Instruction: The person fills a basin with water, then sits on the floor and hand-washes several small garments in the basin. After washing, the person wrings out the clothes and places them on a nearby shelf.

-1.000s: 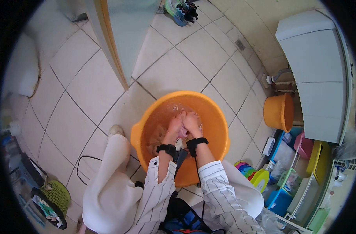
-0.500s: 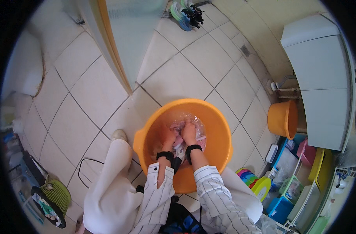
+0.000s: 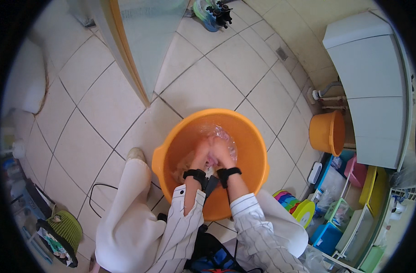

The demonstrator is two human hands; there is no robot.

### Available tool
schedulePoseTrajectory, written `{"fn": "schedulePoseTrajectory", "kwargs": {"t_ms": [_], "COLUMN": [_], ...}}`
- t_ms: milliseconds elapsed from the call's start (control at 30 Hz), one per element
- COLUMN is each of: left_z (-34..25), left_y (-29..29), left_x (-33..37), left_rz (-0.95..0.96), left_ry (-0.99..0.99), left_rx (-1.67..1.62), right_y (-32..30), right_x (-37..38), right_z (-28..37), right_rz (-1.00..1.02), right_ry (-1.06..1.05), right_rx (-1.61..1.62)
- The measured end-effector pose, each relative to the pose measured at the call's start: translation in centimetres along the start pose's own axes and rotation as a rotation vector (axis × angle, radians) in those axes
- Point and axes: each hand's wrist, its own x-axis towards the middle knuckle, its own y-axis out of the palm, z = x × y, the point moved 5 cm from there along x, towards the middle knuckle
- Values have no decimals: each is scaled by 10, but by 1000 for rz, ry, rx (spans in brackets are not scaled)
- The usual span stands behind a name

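Observation:
An orange plastic basin (image 3: 258, 177) stands on the floor between my legs, with water (image 3: 221, 133) and wet pink and white cloth inside. My left hand (image 3: 202, 151) and my right hand (image 3: 221, 151) are down in the basin, pressed close together and slightly blurred. Between them a bit of pink cloth (image 3: 212, 160) shows, and both hands appear closed on it. Paler wet cloth (image 3: 184, 167) lies beside my left hand. The fingertips are partly hidden by the hands themselves. Each wrist wears a black strap, below which striped sleeves are pushed up.
A smaller orange bucket (image 3: 325, 133) stands at the right beside a white cabinet (image 3: 376, 91). Coloured plastic bins (image 3: 326, 239) and a stack of colourful round items (image 3: 303, 213) sit at lower right. A green basket (image 3: 67, 230) is at lower left; a door (image 3: 126, 54) juts in from above.
My hands have come together over the cloth; before, they were apart with cloth showing between them. The whole view has shifted slightly.

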Motion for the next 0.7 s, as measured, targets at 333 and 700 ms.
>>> {"fn": "schedulePoseTrajectory", "kwargs": {"t_ms": [333, 700], "left_z": [6, -11], "left_y": [-41, -13], "left_x": [13, -9], "left_rz": [-271, -131], "left_ry": [315, 82], "left_rx": [99, -204], "right_y": [5, 14], "right_x": [4, 2], "right_z": [-11, -7], "right_rz": [-226, 28], "right_ry": [-298, 46], "right_rx": [44, 597]}}
